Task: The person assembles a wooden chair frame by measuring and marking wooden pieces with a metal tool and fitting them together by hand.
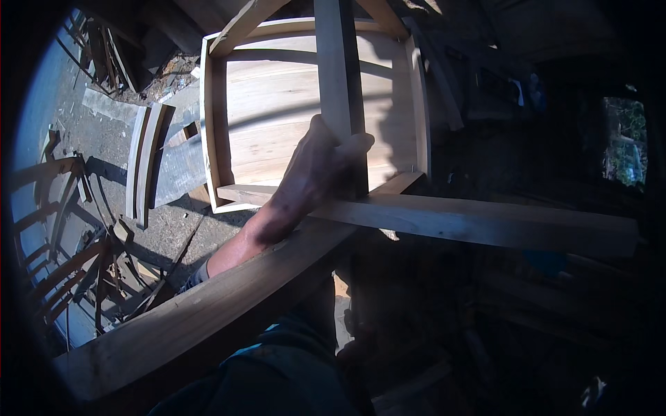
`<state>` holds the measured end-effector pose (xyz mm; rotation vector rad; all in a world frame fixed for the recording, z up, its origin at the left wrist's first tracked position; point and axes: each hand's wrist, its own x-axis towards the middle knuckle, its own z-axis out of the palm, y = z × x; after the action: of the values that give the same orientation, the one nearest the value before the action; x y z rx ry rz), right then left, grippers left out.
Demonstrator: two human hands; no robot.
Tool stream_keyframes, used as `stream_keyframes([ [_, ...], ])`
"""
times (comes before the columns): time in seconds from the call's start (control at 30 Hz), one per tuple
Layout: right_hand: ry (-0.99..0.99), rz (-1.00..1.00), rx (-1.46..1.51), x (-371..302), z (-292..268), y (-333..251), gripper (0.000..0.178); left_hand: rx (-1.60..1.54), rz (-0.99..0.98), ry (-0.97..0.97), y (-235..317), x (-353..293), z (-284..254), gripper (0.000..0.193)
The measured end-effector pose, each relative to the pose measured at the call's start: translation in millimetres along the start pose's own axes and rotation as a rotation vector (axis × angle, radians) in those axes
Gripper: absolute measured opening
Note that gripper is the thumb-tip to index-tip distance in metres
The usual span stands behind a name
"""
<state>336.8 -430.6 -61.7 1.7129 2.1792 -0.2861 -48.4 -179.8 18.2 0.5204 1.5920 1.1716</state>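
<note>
In the middle of the head view my left hand [316, 163] is wrapped round a thick wooden bar [334, 69] that runs up to the far edge. Just below it, a long wooden beam [485, 220] reaches out to the right. Another beam [208, 312] slants to the lower left, across my left forearm. These three pieces come together near my wrist; how they are joined is hidden. Behind the hand stands a shallow wooden frame with a planked panel [270, 132], and legs slant off its far corners. My right hand does not show.
Curved wooden strips [144, 166] lie on the ground left of the panel. Farther left are piled curved wood pieces [66, 236] and more scraps [114, 59]. The right side is in deep shadow, with a bright opening [626, 142] at its edge.
</note>
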Motion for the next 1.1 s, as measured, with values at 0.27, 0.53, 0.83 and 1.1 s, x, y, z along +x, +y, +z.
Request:
stream_keyframes([
  [0.27,-0.307,0.708,2.031,-10.2,7.9,-29.8,0.034,0.124,0.023,0.114,-12.7,-6.2,9.6,0.048],
  [0.53,-0.890,1.433,2.385,28.7,-88.6,-38.7,0.040,0.029,0.020,0.130,-22.5,1.0,20.6,0.029],
  [0.83,0.339,0.097,0.851,-8.1,-73.7,-42.3,0.040,0.025,0.008,-0.042,-5.3,7.0,-11.8,0.033],
  [1.1,-0.094,0.184,1.367,9.3,-77.3,-73.5,0.041,-0.345,0.109,0.109,25.4,41.4,-6.5,0.047],
])
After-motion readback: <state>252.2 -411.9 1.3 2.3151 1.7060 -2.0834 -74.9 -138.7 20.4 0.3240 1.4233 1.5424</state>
